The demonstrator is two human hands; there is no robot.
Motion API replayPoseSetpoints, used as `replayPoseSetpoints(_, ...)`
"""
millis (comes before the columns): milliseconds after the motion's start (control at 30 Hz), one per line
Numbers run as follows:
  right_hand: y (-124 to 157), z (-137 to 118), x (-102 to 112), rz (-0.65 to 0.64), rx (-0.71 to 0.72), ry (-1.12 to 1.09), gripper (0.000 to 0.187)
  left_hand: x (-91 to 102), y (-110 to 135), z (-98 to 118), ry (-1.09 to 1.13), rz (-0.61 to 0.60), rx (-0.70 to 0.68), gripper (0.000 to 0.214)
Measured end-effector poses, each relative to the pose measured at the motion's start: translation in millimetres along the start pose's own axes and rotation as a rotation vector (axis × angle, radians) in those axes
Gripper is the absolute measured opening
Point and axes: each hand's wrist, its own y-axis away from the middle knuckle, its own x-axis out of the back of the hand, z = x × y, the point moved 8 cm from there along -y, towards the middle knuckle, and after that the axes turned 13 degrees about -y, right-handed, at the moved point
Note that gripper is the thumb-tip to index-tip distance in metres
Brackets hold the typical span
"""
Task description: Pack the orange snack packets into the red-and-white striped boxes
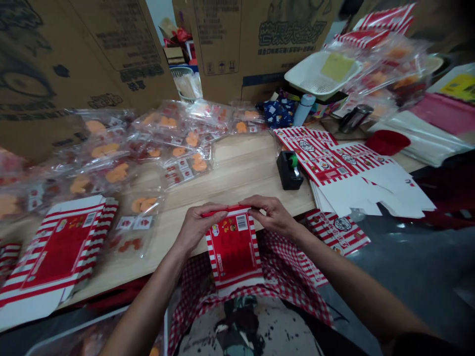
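Both hands, the left hand and right hand, are closed in pinches on the top flap of a red-striped carton, which stands upright at the near tabletop edge, long axis running toward the person's lap.

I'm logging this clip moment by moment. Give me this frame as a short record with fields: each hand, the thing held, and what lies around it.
left hand: left hand pinches the top left edge of the striped box
right hand: right hand pinches the top right edge
held thing: red-and-white striped box, upright, at the near edge of the table
right of hands: black tape dispenser; stack of flat cartons
left of hands: one more carton
farther back: clear packets of orange and red pieces; cardboard boxes; white basket
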Motion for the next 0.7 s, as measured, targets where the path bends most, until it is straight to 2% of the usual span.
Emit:
replayPoseSetpoints(67,-2,6,15,0.016,-0.039,0.048,0.031,3.4,-1,5,-0.082,0.024,-0.016,0.033)
replayPoseSetpoints(100,-2,14,34,0.093,-0.121,0.096,0.032,5.4,-1,7,-0.115,0.038,-0.017,0.032)
replayPoseSetpoints(233,25,50,151,0.649,-0.625,0.337,0.035,10.0,-5,8,-0.142,0.046,0.017,0.031)
replayPoseSetpoints(267,33,55,172,0.728,-0.708,0.367,0.032,7.9,-7,8,-0.124,0.02,0.024,0.031)
replayPoseSetpoints(333,39,66,198,0.771,-0.798,0.363,0.023,0.7,-12,6,-0.076,-0.046,0.04,0.031)
replayPoseSetpoints(433,40,80,206,0.789,-0.856,0.287,0.016,-8.4,-17,3,-0.007,-0.088,0.088,0.032)
replayPoseSetpoints(567,36,86,194,0.815,-0.84,0.18,0.009,-9.4,-16,0,0.071,-0.043,0.157,0.036)
replayPoseSetpoints(700,36,93,184,0.858,-0.831,0.001,0.008,-5.0,-13,0,0.069,-0.027,0.151,0.035)
